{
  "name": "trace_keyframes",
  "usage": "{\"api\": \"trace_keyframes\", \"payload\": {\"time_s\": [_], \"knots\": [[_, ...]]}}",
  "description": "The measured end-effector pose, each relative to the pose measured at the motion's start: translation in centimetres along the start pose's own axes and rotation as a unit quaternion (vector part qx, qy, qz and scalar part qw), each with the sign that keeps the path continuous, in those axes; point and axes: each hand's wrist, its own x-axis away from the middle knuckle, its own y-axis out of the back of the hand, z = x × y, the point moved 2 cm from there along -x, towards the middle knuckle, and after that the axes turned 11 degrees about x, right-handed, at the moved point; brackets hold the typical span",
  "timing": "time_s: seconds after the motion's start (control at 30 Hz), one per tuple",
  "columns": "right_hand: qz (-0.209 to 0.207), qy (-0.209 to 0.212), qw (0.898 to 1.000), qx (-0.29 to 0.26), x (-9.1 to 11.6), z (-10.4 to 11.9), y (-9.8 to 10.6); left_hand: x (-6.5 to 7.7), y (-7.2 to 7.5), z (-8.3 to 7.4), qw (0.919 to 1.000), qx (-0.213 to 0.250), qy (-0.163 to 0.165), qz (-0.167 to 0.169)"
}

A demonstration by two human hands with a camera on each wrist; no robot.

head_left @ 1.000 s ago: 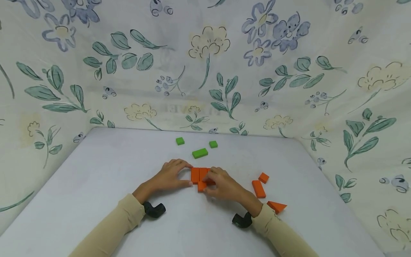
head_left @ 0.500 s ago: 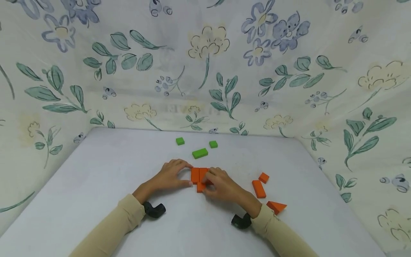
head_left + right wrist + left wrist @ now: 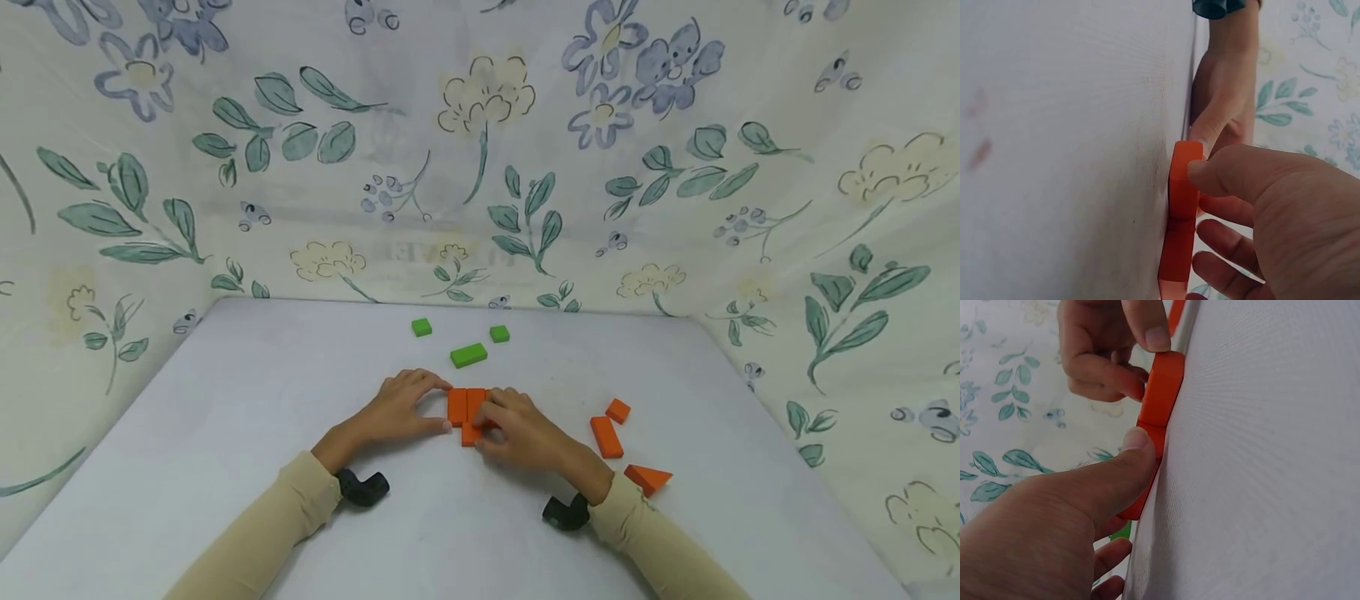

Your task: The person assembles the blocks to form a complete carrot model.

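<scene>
Flat orange blocks lie side by side in a row at the middle of the white table. My left hand spans the row's left block, thumb at its near corner and forefinger at its far one. Against the row's near side sits another orange block, which my right hand pinches between thumb and fingers. In the right wrist view its thumb presses the face of that block. The left wrist view shows my left thumb on an orange block beside it. My right fingers hide the row's right part.
Several green blocks lie beyond the row, the longest being the near green block. On the right are a small orange block, a longer orange block and an orange triangular block. Floral cloth surrounds the white table.
The near orange block has shifted very slightly left along the row, with my right hand on it. My left hand has stayed in place.
</scene>
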Motion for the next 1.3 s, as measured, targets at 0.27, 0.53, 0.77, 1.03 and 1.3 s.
{"api": "trace_keyframes", "payload": {"time_s": [0.27, 0.53, 0.77, 1.03, 1.3], "knots": [[-0.010, 0.006, 1.000, 0.007, 0.3, -0.1, 0.1, -0.2, -0.3, -0.4, 0.9999, 0.009, 0.005, 0.003], [-0.002, 0.001, 1.000, 0.007, 0.8, -0.2, 0.0, -0.2, -0.9, -0.4, 0.9999, 0.011, 0.003, 0.010], [-0.030, 0.007, 0.999, -0.011, 0.9, 0.1, 1.4, -0.2, -0.7, -0.3, 1.0000, 0.004, -0.002, 0.003], [-0.127, 0.012, 0.991, -0.041, 1.9, -0.2, 6.5, -0.4, -0.6, -0.2, 1.0000, -0.001, -0.002, 0.005], [-0.156, -0.023, 0.987, -0.011, 3.7, -4.5, 10.8, -0.4, -0.2, -0.2, 1.0000, -0.005, -0.001, -0.006]]}}
